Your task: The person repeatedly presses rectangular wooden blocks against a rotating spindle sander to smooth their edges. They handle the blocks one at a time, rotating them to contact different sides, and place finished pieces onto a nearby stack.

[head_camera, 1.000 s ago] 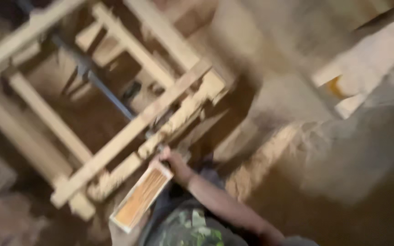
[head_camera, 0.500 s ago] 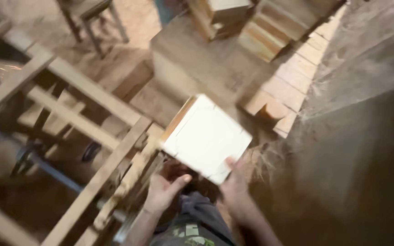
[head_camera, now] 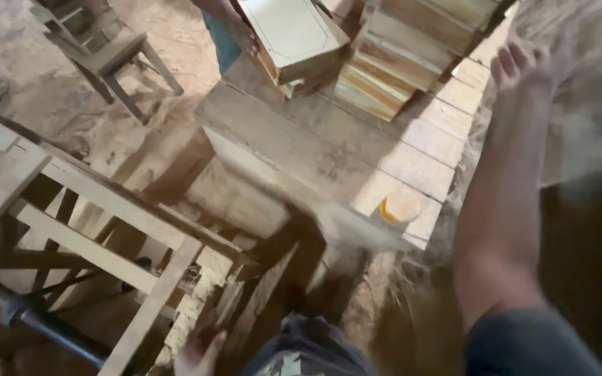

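The right hand (head_camera: 524,66) reached open-fingered and empty beside the stacked wooden boxes (head_camera: 412,49) on the tabletop (head_camera: 329,150), while the left hand (head_camera: 200,351) hung open near the wooden frame (head_camera: 106,209).

Dim workshop, sunlit patch, heavy motion blur

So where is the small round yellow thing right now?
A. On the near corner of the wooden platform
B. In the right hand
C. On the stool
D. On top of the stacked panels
A: the small round yellow thing lies on the sunlit near corner of the wooden platform, apart from the raised right hand and the stacked panels.
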